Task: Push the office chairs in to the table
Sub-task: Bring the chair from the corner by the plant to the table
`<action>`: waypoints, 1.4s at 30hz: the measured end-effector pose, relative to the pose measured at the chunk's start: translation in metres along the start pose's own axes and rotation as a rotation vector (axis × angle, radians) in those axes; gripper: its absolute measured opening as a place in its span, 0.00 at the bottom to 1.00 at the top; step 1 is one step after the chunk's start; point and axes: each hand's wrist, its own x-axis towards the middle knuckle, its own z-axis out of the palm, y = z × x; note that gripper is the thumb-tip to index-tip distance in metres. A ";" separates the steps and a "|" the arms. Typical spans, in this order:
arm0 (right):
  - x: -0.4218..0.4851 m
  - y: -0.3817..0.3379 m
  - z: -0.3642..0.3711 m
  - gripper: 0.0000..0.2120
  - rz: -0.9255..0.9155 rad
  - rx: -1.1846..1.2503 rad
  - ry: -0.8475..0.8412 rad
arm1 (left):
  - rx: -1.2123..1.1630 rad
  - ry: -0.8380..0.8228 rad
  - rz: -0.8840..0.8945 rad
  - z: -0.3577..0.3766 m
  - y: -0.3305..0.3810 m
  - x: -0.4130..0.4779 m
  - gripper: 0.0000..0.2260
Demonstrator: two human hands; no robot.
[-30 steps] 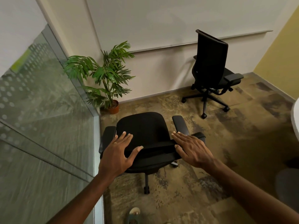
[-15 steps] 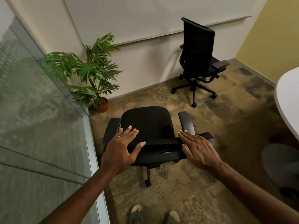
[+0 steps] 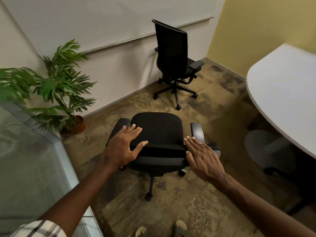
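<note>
Black chair [image 3: 156, 129] at centre, table [image 3: 290, 93] at three o'clock, well apart. Our left hand [image 3: 124, 147] and right hand [image 3: 203, 158] rest flat, fingers spread, on its backrest [image 3: 160, 149], gripping nothing. We judge an even two-handed push, steering it rightward, serves best.

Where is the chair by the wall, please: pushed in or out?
Out: the far chair stands on open carpet, apart from the table.
</note>
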 end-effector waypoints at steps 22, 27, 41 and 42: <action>0.045 0.105 -0.029 0.31 0.425 -0.101 0.268 | 0.032 -0.535 0.213 0.108 0.024 0.238 0.39; 0.073 0.135 -0.031 0.31 0.490 -0.082 0.308 | 0.140 -0.647 0.271 0.132 0.046 0.305 0.38; 0.137 0.250 -0.087 0.32 0.770 -0.013 0.329 | 0.122 -0.696 0.522 0.241 0.120 0.491 0.35; 0.144 0.259 -0.090 0.32 0.813 -0.024 0.331 | 0.110 -0.711 0.600 0.259 0.124 0.509 0.36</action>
